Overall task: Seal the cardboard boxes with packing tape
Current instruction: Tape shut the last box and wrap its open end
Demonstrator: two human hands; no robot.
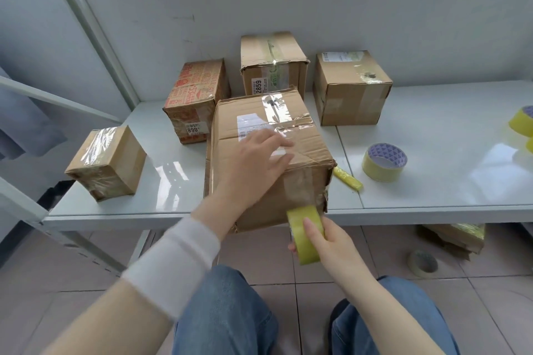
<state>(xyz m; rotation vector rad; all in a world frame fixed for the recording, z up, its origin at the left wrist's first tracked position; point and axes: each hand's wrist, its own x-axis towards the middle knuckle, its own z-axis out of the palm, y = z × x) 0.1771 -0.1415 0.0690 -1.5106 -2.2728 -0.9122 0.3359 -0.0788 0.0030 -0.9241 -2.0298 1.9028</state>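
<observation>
On white table [432, 124], five cardboard boxes [352, 89]. Largest box [259, 124] overhanging near edge, bare tabletop to right. Flat on top, left hand [253, 158], fingers straight. Curled round yellow tape roll [302, 228] at front face, right hand [331, 242]. At least four rolls counted.

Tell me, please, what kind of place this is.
Probably a small packing or storage room: taped cardboard boxes stand on a white metal shelf, a spare tape roll lies beside them, and the right hand holds a second roll.
</observation>
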